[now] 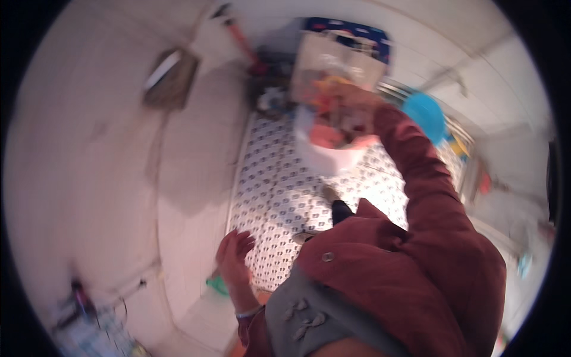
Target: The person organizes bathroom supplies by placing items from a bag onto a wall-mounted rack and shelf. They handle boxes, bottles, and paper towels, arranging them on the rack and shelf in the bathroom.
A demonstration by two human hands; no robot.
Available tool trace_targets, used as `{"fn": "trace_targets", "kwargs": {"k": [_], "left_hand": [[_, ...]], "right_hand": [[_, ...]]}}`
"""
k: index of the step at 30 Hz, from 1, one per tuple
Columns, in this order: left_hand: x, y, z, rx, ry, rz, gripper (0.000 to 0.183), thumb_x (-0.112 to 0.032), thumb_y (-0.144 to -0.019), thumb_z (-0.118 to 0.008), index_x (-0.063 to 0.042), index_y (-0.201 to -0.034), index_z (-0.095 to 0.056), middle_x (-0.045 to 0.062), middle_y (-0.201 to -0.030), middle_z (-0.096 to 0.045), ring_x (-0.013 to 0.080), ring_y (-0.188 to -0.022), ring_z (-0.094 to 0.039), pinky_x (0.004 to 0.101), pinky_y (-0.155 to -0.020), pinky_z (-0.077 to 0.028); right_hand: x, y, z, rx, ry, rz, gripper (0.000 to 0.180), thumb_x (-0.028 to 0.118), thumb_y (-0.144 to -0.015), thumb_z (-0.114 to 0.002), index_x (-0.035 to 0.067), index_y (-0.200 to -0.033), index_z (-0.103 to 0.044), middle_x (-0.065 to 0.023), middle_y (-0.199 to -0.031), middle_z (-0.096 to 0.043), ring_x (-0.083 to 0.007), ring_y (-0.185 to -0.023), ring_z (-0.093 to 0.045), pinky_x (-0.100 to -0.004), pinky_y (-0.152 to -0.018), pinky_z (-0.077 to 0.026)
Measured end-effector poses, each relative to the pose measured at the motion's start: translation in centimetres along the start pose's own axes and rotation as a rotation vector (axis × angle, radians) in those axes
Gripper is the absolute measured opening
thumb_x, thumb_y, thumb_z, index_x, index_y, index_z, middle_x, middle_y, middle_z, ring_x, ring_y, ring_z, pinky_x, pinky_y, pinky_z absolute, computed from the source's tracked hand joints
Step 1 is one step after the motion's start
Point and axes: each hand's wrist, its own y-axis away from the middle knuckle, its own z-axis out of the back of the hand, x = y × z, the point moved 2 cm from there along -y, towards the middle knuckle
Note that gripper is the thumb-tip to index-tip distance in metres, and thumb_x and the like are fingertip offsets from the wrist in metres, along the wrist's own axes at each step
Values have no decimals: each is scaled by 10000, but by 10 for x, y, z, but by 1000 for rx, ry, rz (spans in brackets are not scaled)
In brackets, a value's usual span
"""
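My right hand reaches out over a white bucket on the floor. At its fingertips is a blurred yellow-and-red item, which the hand appears to grip above the bucket. Red or pink pieces, perhaps cloth or plastic, fill the bucket's mouth; the blur hides what they are. Behind it stands a beige bag with a dark blue patterned top. My left hand hangs low by the left wall, its fingers loosely curled and apart, holding nothing.
A floor mat with a footprint-like pattern lies underfoot. At the right is a blue round basin or lid. A hammer-like tool with a red handle leans at the back left. A green object lies beside my left hand.
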Motion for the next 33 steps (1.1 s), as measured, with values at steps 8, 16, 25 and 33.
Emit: {"fn": "trace_targets", "kwargs": {"k": [8,16,25,33], "left_hand": [[-4,-12,4,201,132,-25,280,-153,-981,-507,33,-1175,-582,197,-1029,-678,271,-917,-684,359,-799,-566],[15,-3,16,85,146,-67,280,-129,-992,-471,53,-1182,-564,212,-1022,-674,270,-878,-686,350,-772,-578],[20,-7,7,181,127,-65,309,-151,-993,-476,62,-1201,-559,212,-1047,-668,268,-908,-684,352,-787,-578],[18,-9,-3,202,136,-41,265,-116,-993,-466,55,-1163,-574,217,-1015,-673,268,-865,-690,346,-765,-585]], "right_hand": [[9,-7,98,-128,2082,356,423,366,-739,-683,67,-1036,-640,-150,-754,-654,-344,-755,-649,-477,-707,-498],[80,56,23,-261,1661,148,332,309,-791,-621,-12,-855,-675,-198,-842,-643,-341,-810,-629,-417,-729,-494],[70,92,-9,-246,834,102,241,191,-778,-621,-39,-824,-676,-71,-663,-615,-146,-549,-573,-291,-516,-470],[61,127,-46,-201,856,63,168,127,-817,-630,-29,-875,-652,-36,-678,-618,-97,-573,-573,-249,-534,-475]]}}
